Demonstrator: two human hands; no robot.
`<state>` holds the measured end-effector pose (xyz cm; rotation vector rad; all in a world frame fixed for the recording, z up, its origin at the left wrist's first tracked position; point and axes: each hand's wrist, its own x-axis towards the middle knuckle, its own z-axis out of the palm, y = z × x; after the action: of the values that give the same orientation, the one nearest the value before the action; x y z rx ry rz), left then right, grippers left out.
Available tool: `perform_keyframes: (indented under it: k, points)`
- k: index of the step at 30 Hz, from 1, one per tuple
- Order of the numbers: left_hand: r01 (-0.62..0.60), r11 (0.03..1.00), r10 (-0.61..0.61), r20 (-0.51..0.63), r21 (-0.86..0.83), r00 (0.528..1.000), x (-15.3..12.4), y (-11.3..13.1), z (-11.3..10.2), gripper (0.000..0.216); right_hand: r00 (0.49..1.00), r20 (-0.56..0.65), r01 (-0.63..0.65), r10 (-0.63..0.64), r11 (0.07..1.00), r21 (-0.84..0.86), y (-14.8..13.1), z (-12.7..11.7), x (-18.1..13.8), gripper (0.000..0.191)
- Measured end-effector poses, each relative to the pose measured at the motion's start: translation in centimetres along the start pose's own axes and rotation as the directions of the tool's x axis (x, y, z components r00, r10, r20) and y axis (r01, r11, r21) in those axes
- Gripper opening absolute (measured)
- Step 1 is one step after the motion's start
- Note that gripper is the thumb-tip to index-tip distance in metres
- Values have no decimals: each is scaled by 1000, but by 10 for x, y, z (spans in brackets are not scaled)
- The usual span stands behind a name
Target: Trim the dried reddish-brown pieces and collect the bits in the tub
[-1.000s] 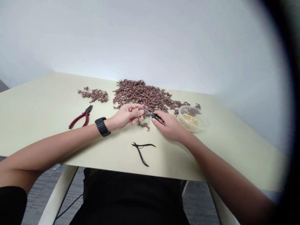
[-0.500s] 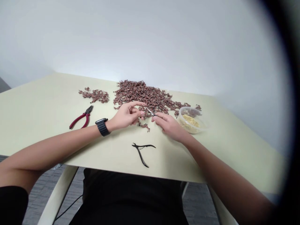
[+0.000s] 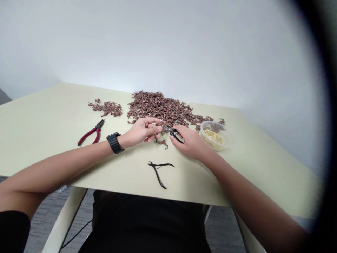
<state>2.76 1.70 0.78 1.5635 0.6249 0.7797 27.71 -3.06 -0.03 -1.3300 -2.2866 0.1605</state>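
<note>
In the head view my right hand (image 3: 191, 141) is closed round small black-handled pliers (image 3: 176, 136), whose metal jaws point left towards my left hand's fingertips. My left hand (image 3: 142, 132), with a dark watch on its wrist, has thumb and fingers drawn together in a pinch. Whatever it holds is too small to make out. Just beyond both hands lies a heap of small reddish-brown pieces (image 3: 160, 107) with thin wiry ends. A few loose brown pieces (image 3: 162, 142) lie below the pliers' tips.
Left of the heap is a smaller brown pile (image 3: 105, 108), with red-handled pliers (image 3: 91, 133) nearer me. Black nippers (image 3: 159, 173) lie spread on the pale table (image 3: 118, 168) near its front edge. A clear round tub (image 3: 214, 146) with yellow bits stands beyond my right hand.
The pliers have turned in my right hand, and their handles now show spread apart. Their jaws have come to my left fingertips, where the left fingers have drawn closer together.
</note>
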Motion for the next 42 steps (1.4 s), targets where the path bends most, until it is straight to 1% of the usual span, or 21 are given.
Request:
perform_keyframes:
  k: [3, 5, 7, 8, 9, 11, 12, 13, 14, 15, 16, 18, 19, 21, 24, 27, 38, 42]
  points:
    - [-7, 1000, 7, 8, 3, 1000, 0, 0, 0, 44, 1000, -2, 4, -4, 1000, 10, 0, 0, 1, 28]
    - [-13, 1000, 13, 12, 7, 1000, 0, -1, 0, 46, 1000, 14, -22, 21, 999, 38, -1, -1, 2, 26]
    - [-28, 999, 28, 9, 33, 1000, 1, -3, -1, 50, 996, 56, -82, 75, 987, 135, -5, -3, 2, 26]
    - [-49, 997, 48, 6, 61, 999, 1, -4, -2, 51, 989, 94, -130, 112, 967, 219, -7, -4, 2, 27]
    - [-78, 992, 78, 4, 100, 997, 1, -4, -3, 52, 977, 151, -190, 148, 928, 321, -8, -5, 2, 29]
    - [-144, 972, 146, -1, 186, 989, 2, -5, -4, 51, 935, 299, -325, 188, 792, 517, -11, -7, 1, 31]
    - [-163, 963, 168, -6, 215, 986, 2, -6, -5, 50, 911, 365, -383, 191, 719, 580, -12, -7, 0, 33]
    - [-167, 959, 175, -16, 227, 984, 2, -6, -5, 50, 894, 405, -423, 195, 669, 611, -12, -7, 0, 33]
    - [-155, 962, 165, -29, 223, 986, 2, -6, -5, 51, 892, 405, -430, 202, 659, 617, -12, -7, 0, 34]
    - [-133, 970, 145, -43, 203, 989, 3, -6, -5, 54, 906, 365, -403, 213, 692, 599, -12, -6, 0, 33]
    - [-108, 979, 119, -55, 175, 991, 3, -6, -5, 56, 929, 295, -356, 223, 754, 552, -12, -6, 0, 33]
    - [-68, 991, 75, -65, 111, 995, 2, -5, -4, 57, 967, 141, -251, 211, 881, 402, -11, -4, 1, 30]
    - [-55, 995, 60, -63, 82, 996, 2, -4, -4, 57, 978, 86, -208, 191, 923, 323, -10, -4, 1, 28]
    - [-36, 999, 37, -53, 35, 998, 1, -2, -3, 54, 988, 35, -154, 150, 966, 206, -10, -2, 2, 26]
    - [-11, 1000, 11, -31, -2, 999, -1, 0, -1, 49, 996, 11, -92, 91, 989, 114, -10, -1, 1, 23]
    - [8, 1000, -8, -13, -20, 1000, -1, 1, 0, 45, 999, -5, -54, 54, 996, 68, -8, 0, 1, 22]
    - [27, 997, -28, -19, -70, 999, 1, -2, 0, 43, 1000, -11, -4, 4, 1000, 27, -5, -2, 1, 22]
    - [25, 996, -27, -17, -85, 1000, 1, -4, 0, 44, 1000, 1, -10, 10, 1000, 7, -7, -4, 1, 21]
